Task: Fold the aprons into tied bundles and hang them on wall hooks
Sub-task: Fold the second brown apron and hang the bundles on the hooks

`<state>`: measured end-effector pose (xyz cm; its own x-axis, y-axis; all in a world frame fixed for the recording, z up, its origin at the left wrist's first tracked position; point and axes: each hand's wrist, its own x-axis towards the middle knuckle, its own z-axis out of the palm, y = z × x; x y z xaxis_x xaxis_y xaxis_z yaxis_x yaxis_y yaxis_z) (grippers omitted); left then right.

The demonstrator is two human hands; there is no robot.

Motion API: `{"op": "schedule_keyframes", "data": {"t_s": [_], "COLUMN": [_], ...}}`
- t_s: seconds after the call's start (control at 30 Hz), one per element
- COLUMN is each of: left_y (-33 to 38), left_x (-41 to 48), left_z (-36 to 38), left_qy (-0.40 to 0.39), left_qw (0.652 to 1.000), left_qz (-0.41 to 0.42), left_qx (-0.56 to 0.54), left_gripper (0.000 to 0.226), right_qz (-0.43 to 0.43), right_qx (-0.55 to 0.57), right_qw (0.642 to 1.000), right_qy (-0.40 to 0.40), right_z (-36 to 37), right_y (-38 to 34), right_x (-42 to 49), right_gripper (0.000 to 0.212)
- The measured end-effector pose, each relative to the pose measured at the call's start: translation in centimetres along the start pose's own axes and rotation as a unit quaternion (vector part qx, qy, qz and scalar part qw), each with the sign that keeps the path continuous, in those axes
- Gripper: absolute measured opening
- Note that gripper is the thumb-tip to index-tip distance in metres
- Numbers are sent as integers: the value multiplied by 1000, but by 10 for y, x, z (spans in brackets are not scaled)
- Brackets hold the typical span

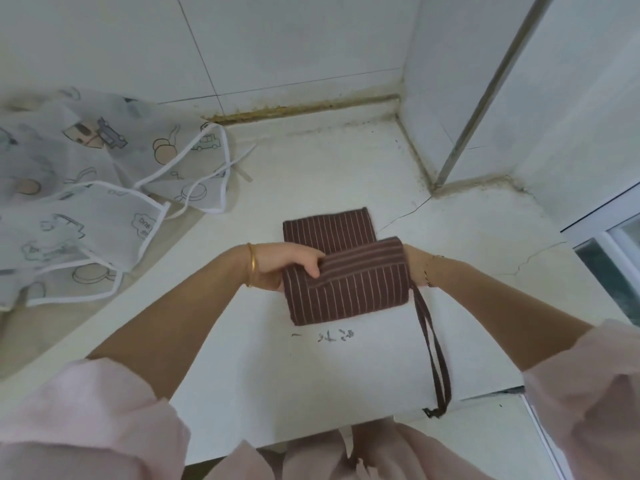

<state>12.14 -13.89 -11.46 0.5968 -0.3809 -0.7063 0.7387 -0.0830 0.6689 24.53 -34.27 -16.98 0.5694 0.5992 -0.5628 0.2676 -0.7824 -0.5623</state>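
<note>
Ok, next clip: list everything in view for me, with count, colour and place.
brown striped apron: one, brown with pale stripes, part-folded mid-counter
apron strap: one loop, brown, trailing to the counter's near edge, right
printed aprons: heap, count unclear, white with cartoon prints, counter's left
counter: one, white, cracked at right
scribbled marks: few, dark, just nearer than the striped apron
wall tiles: white, behind counter
window frame: one, white, far right
bangle: one, gold, left wrist
sleeves: two, pink, near edge
left-hand grip: one, pinching the fold's left end
right-hand grip: one, at fold's right end, fingers hidden
</note>
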Motion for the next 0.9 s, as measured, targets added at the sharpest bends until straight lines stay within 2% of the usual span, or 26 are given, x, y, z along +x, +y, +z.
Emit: {"op": "schedule_keyframes", "data": {"t_s": [0.03,0.1,0.2,0.27,0.33,0.4,0.47,0.5,0.63,0.7,0.8,0.9], "left_y": [-2,-9,-20,-26,-30,-32,-37,-39,-43,-45,-43,-39], "left_x": [0,1,12,19,25,31,38,41,49,52,53,55], "left_z": [-7,-14,-19,-22,-26,-24,-22,-24,-24,-23,-15,-13], "left_qy": [26,107,209,226,215,215,238,260,346,389,431,479], "left_qw": [997,974,930,898,875,896,924,926,910,900,891,877], "left_qz": [17,36,39,69,110,108,86,78,84,89,86,35], "left_qx": [-77,-194,-300,-371,-420,-374,-288,-262,-210,-178,-111,26], "left_gripper": [36,29,17,32,58,64,48,46,45,44,46,46], "right_qz": [-2,-9,35,54,57,49,29,20,0,-11,-3,4], "right_qx": [44,10,59,92,135,158,185,193,179,155,117,98], "right_qw": [999,1000,997,994,988,985,981,980,984,987,990,992], "right_qy": [-19,-14,-22,-35,-42,-41,-46,-53,-3,45,73,85], "right_z": [2,3,0,0,0,0,0,1,9,15,21,24], "right_y": [2,8,14,18,17,12,11,12,7,6,8,6], "right_x": [-2,-7,-13,-13,-14,-18,-19,-18,-14,-9,-2,1], "right_gripper": [38,40,22,33,39,40,51,53,33,36,41,39]}}
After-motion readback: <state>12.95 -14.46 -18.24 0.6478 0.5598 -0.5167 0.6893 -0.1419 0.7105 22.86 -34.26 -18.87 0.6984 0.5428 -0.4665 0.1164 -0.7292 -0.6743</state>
